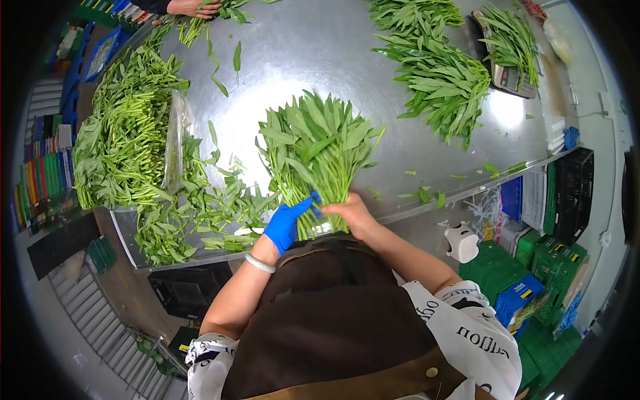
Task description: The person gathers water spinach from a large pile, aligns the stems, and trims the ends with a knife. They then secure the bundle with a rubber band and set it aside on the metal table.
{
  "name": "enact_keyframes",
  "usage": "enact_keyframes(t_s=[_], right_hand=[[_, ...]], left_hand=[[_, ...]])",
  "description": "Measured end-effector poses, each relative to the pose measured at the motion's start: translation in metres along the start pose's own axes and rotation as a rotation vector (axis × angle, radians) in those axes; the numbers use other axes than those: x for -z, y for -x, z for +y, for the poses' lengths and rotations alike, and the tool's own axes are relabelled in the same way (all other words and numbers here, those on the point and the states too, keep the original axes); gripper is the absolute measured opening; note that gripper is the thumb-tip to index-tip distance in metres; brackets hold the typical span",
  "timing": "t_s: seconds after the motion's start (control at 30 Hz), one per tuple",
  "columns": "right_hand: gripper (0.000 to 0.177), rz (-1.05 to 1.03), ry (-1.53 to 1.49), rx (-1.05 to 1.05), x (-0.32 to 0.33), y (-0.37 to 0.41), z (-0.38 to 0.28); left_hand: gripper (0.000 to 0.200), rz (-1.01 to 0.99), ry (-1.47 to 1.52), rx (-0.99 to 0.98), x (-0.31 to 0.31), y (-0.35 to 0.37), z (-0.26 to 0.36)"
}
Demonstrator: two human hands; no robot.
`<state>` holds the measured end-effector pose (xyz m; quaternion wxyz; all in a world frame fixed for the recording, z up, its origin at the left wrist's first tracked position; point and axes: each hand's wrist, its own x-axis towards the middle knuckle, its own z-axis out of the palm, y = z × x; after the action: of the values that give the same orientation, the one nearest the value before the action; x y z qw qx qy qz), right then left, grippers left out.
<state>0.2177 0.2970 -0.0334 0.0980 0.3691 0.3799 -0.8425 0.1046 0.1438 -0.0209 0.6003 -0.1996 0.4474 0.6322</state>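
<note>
A bunch of water spinach (319, 143), long-leaved and green-stemmed, stands out over the metal table in front of my apron, leaves pointing away from me. In a blue glove, my left hand (284, 223) is closed around the stems on the left side. My right hand (351, 213), bare, grips the stems from the right, its thumb across them. Some fingers of both hands are hidden by the stems. Loose leaves and stalks (233, 207) lie on the table just left of my gloved hand.
A big heap of water spinach (127, 147) lies at the left beside a clear plastic sheet (176, 143). Bundles (440, 80) rest at the back right, near a scale (510, 77) with greens on it. Another person's hand (195, 7) is at the far left. Green crates (497, 267) stand right.
</note>
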Motion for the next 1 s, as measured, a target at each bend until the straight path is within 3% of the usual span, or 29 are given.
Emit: enact_keyframes(t_s=[0.13, 0.2, 0.3, 0.47, 0.73, 1.0], right_hand=[[0.029, -0.068, -0.327, -0.065, 0.009, 0.011, -0.030], [0.027, -0.089, -0.341, -0.076, 0.011, 0.012, -0.034], [0.025, -0.110, -0.299, -0.041, 0.009, 0.012, -0.033], [0.023, -0.236, -0.487, -0.010, 0.018, 0.007, -0.020], [0.030, -0.319, -0.577, 0.103, 0.036, 0.030, -0.060], [0.034, -0.444, -0.497, 0.394, 0.026, 0.037, -0.081]], left_hand=[[0.041, -0.099, 0.155, 0.012, 0.007, 0.008, 0.008], [0.043, -0.089, 0.173, -0.039, 0.005, 0.012, 0.008], [0.039, 0.002, 0.112, -0.062, 0.001, 0.011, 0.004], [0.036, 0.134, -0.006, -0.211, 0.004, 0.009, 0.001], [0.053, -0.125, 0.150, -0.382, -0.014, 0.042, 0.032], [0.057, -0.174, 0.057, -0.410, -0.038, 0.046, 0.032]])
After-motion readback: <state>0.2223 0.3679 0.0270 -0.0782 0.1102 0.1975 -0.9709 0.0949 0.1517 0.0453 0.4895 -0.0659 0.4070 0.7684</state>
